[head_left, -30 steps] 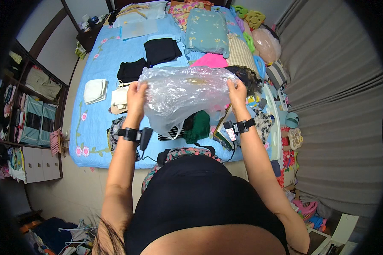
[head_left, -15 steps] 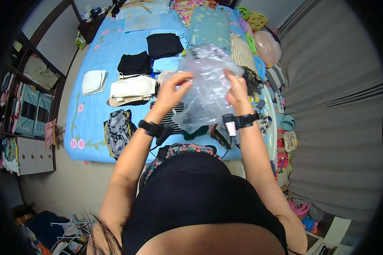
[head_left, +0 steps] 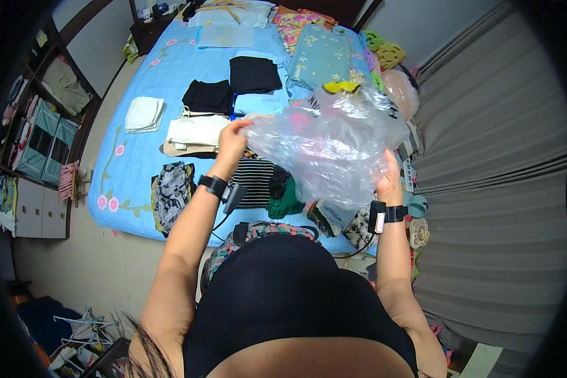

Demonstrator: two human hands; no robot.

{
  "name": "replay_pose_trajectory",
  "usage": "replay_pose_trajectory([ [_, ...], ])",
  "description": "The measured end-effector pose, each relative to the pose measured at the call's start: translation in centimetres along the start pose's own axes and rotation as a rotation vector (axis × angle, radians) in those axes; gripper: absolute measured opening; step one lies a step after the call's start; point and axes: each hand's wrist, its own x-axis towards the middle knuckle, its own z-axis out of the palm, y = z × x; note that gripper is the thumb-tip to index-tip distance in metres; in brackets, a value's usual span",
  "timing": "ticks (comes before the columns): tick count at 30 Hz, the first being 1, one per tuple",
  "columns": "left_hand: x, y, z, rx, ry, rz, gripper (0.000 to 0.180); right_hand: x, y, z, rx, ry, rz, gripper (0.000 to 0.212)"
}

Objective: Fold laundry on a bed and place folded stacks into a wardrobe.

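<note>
A clear, crinkled plastic bag [head_left: 334, 145] is stretched between my hands above the bed. It has dark printing and a yellow part at its far edge. My left hand [head_left: 233, 140] is closed on the bag's left corner, fingertips pinched together. At the bag's right side, my right hand [head_left: 389, 177] grips the film, its fingers partly covered by the plastic. Beneath the bag lie a black-and-white striped garment [head_left: 253, 183] and a dark green cloth [head_left: 286, 200]. Folded white clothing [head_left: 198, 130] rests just beyond my left hand.
On the blue bedspread [head_left: 116, 179] are black folded clothes [head_left: 255, 74], a white folded stack [head_left: 145, 114] and a patterned grey garment [head_left: 174, 195]. A green pillow [head_left: 321, 57] lies at the far side. A patterned bag [head_left: 258, 233] is against my front; grey curtains [head_left: 485, 157] hang right.
My hands have moved apart, the left slightly leftward and the right to the right and lower. The plastic bag is now spread much wider between them.
</note>
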Motion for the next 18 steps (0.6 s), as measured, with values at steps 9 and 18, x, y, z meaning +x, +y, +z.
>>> replay_pose_trajectory([
  [9, 1.4, -0.7, 3.7, -0.852, -0.576, -0.709, 0.059, -0.2, 3.6, -2.7, 0.03, 0.029, 0.0, 0.035],
  [18, 0.4, -3.7, 4.9, -0.742, -0.709, -0.778, 0.031, 0.8, 3.2, -5.7, -0.793, 0.216, -0.391, 0.033],
])
